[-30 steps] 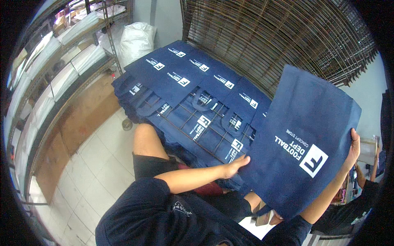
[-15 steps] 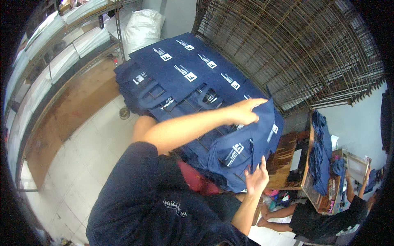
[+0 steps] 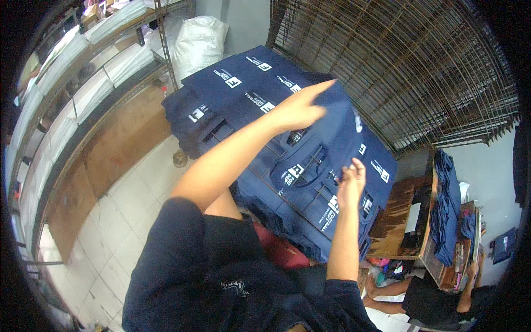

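Observation:
A pile of navy fabric bags (image 3: 247,83) with white print and loop handles covers the work surface before me. Over its right part, my left hand (image 3: 298,113) has its index finger stretched out and its thumb apart, slightly smeared by motion. The fingers lie over a blurred navy bag (image 3: 338,117) at the far right side of the pile. Lower down, my right hand (image 3: 352,180) is raised above the bags with loosely bent, separated fingers and nothing visible in them. Another bag's dark handle loop (image 3: 316,166) shows between the two hands.
A wire drying rack (image 3: 387,61) stands behind the pile. Metal shelves with white stacks (image 3: 102,83) line the left, beside a white sack (image 3: 200,47). At right, another person (image 3: 437,299) sits near a wooden bench (image 3: 390,232) and hanging navy cloth (image 3: 444,205).
My left hand has moved up and left, and the blurred bag has shifted toward the far side. My right hand has risen. At right, the co-worker's pale frame no longer shows.

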Demonstrator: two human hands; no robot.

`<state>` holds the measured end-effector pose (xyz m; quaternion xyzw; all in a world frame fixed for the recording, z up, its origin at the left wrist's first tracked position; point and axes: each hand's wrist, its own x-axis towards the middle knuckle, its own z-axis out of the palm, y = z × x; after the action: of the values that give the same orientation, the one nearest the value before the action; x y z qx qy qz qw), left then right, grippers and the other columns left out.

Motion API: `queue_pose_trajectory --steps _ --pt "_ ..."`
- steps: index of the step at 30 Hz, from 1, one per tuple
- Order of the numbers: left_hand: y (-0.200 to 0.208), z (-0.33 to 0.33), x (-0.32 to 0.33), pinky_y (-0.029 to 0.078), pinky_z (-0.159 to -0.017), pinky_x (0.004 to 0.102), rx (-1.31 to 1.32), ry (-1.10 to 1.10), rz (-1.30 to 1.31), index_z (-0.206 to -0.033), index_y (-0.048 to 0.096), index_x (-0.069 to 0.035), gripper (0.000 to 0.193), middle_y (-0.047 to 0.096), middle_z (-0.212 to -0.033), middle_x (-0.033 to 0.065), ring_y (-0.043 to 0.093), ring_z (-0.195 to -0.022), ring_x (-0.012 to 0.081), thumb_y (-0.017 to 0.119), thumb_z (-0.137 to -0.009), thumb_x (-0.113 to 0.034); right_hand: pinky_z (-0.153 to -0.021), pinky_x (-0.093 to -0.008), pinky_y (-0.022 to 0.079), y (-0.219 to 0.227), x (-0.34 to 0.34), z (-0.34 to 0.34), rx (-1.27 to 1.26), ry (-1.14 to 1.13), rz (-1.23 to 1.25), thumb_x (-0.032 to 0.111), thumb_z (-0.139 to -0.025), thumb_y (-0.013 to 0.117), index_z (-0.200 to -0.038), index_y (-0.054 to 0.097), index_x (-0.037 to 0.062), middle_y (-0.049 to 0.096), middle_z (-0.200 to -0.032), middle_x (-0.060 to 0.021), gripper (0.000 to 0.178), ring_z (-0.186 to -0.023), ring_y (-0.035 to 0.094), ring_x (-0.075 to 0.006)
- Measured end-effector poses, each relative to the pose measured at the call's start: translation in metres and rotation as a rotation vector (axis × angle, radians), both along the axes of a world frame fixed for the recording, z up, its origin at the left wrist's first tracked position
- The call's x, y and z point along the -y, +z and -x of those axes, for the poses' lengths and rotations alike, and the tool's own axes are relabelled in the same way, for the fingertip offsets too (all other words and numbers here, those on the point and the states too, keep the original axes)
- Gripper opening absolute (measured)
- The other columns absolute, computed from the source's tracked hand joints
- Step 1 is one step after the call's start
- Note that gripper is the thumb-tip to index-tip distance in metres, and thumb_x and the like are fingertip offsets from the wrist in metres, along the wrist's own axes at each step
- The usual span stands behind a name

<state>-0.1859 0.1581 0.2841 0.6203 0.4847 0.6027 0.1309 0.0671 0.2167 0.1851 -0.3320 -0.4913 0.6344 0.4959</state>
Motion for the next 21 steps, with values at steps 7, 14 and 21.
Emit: queue_pose_trajectory --steps 7,14,21 --pt "-0.181 0.043 0.038 0.043 -0.095 0.0411 0.039 0.592 0.544 -0.128 0.048 0.000 0.064 0.059 -0.112 0.0260 0.056 -0.107 0.0392 0.057 -0.066 -0.011 -0.050 -0.0295 0.055 -0.114 0.004 0.053 0.589 -0.054 -0.058 -0.006 -0.077 0.056 -0.100 0.061 0.0060 0.052 -0.107 -0.0138 0.027 -0.072 0.059 -0.0163" --pt "-0.188 0.032 0.042 0.044 -0.094 0.0434 0.027 0.624 0.648 -0.125 0.051 0.002 0.060 0.059 -0.110 0.0278 0.057 -0.104 0.0407 0.058 -0.066 -0.010 -0.052 -0.0307 0.057 -0.132 0.017 0.048 0.648 -0.062 0.006 -0.004 -0.076 0.056 -0.104 0.063 0.0018 0.053 -0.110 -0.0179 0.029 -0.070 0.062 -0.0182" --pt "-0.203 0.043 0.042 0.046 -0.091 0.0446 -0.047 0.677 0.629 -0.118 0.056 0.002 0.052 0.060 -0.106 0.0273 0.059 -0.099 0.0403 0.058 -0.067 -0.007 -0.052 -0.0302 0.058 -0.125 0.016 0.058 0.717 -0.064 -0.005 -0.003 -0.076 0.058 -0.104 0.064 0.0011 0.057 -0.102 -0.0165 0.029 -0.069 0.062 -0.0176"
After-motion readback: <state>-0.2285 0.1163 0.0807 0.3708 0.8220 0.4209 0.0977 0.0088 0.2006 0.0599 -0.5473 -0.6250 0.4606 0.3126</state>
